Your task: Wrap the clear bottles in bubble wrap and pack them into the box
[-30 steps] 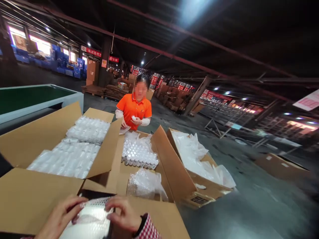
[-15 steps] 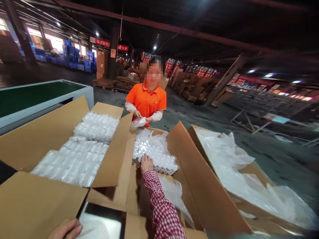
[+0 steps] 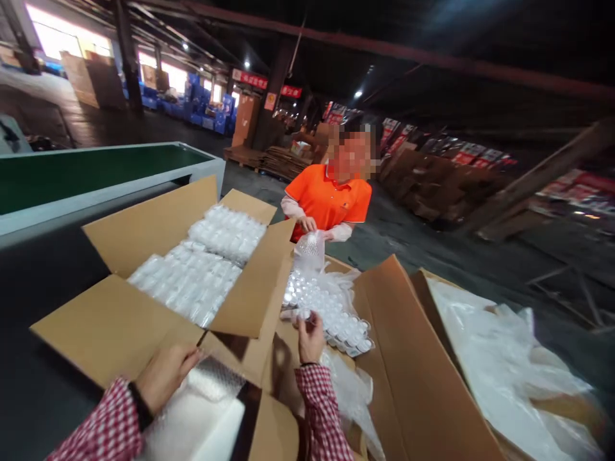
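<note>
My left hand (image 3: 168,374) pinches the edge of a sheet of bubble wrap (image 3: 216,379) at the lower left, beside an open carton's flap. In the middle, my right hand (image 3: 311,338) has its fingers closed on a small white-capped bottle at the near edge of a cluster of white-capped bottles (image 3: 331,307) in an open box. Left of that box, an open carton (image 3: 158,320) is filled with rows of wrapped white items (image 3: 187,282). Loose clear plastic (image 3: 348,384) lies in the box below my right hand.
A person in an orange shirt (image 3: 329,195) stands across the box, handling a bubble-wrap bag (image 3: 310,251). A green conveyor (image 3: 96,169) runs at the left. Another box at the right holds plastic sheeting (image 3: 485,346). Stacked cartons stand behind.
My view has shifted left. My left hand has come further into view, with bubble wrap in it. My right hand has drawn back from the cluster with a bottle. The person's bag now hangs upright.
</note>
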Tool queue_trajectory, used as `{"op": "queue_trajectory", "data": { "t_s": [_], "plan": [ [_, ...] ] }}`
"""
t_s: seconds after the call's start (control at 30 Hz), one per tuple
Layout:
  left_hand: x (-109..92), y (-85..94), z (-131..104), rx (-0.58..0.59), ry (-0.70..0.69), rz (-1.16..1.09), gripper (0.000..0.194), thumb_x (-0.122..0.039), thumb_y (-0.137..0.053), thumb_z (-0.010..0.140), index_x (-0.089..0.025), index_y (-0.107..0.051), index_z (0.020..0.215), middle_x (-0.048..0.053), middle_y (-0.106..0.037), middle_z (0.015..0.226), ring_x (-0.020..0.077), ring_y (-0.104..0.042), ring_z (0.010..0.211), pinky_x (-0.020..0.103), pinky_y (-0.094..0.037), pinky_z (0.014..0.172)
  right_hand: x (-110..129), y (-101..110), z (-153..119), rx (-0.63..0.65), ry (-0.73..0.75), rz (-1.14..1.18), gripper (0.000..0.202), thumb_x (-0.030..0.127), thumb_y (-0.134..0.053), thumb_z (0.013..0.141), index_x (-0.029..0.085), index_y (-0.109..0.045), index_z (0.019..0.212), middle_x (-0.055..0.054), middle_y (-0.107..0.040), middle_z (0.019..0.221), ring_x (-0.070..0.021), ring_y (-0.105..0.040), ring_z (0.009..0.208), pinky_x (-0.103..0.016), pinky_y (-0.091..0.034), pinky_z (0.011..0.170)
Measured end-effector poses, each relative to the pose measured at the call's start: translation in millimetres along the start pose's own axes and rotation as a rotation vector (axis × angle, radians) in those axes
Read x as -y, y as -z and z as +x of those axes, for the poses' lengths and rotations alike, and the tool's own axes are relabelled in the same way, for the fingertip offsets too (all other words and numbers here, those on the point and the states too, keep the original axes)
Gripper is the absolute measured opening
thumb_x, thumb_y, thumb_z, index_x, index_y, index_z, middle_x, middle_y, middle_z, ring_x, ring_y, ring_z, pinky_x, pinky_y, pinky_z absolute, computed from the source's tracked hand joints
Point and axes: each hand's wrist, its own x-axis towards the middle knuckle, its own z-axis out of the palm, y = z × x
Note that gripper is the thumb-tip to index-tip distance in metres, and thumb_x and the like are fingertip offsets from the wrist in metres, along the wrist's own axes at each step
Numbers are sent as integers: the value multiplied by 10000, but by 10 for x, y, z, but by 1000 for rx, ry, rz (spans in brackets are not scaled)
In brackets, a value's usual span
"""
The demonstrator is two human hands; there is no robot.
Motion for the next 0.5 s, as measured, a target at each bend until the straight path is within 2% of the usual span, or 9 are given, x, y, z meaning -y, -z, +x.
{"op": "queue_trajectory", "data": {
  "t_s": [0.07,0.13,0.23,0.33,0.43,0.5],
  "plan": [
    [-42,70,72,-6,6,20,420,-411,-358,877,-184,-582,603,24,-608,600,194,-589,638,277,-354,611,302,324,-266,-61,-4,152,466,429,-397,885,112,-389,1226,-138,-591,1093,-201,-604,946,-333,-502,795],
    [-57,83,85,-14,-1,11,403,-401,-371,868,-183,-549,580,9,-555,558,184,-555,604,272,-316,592,660,652,-588,-101,11,481,424,381,-526,852,161,-434,1202,-127,-584,1130,-205,-605,971,-340,-512,815],
    [-129,95,-2,-3,-49,-21,390,-399,-370,868,-184,-543,592,-6,-523,540,170,-532,574,258,-298,567,1143,946,-1038,100,160,693,355,269,-571,847,206,-479,1183,-123,-603,1136,-225,-606,1022,-370,-523,849],
    [-244,154,-177,-20,-103,-70,398,-423,-349,881,-181,-552,639,-13,-529,573,153,-538,568,236,-323,553,1400,986,-1287,366,297,664,350,231,-535,867,220,-466,1210,-127,-607,1157,-235,-590,1067,-391,-506,901],
    [-340,193,-381,-17,-100,-215,433,-464,-319,891,-177,-520,638,-39,-451,531,125,-498,481,216,-319,487,1494,922,-1387,621,373,527,341,244,-534,867,220,-470,1201,-106,-630,1118,-230,-608,1014,-370,-507,877],
    [-382,172,-501,-9,-100,-352,445,-491,-330,883,-174,-510,628,-52,-405,504,111,-458,433,212,-305,449,1555,841,-1455,744,448,443,322,258,-538,862,226,-503,1181,-89,-652,1069,-234,-623,958,-363,-509,844]
  ]
}}
